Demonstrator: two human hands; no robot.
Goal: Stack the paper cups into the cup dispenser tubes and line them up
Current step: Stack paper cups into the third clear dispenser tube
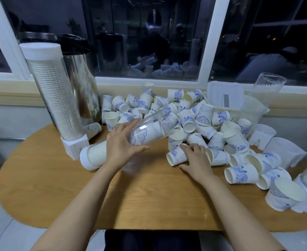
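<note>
My left hand [121, 142] grips the near end of a clear dispenser tube [152, 128], held tilted above the table with a few blue-patterned cups inside. My right hand [196, 158] rests on a white paper cup [176, 156] lying on its side, fingers curled over it. A big heap of loose paper cups [176, 113] covers the table behind and to the right. A full dispenser tube [55, 98] stands upright at the left on its white base. Another filled tube [95, 156] lies on the table under my left wrist.
The round wooden table [149, 200] ends close to me. A metal urn [82, 87] stands behind the upright tube. White dispenser bases [283, 151] sit at the right, beside a clear plastic bin [250, 111] and a leaning tube [264, 91]. A window ledge runs behind.
</note>
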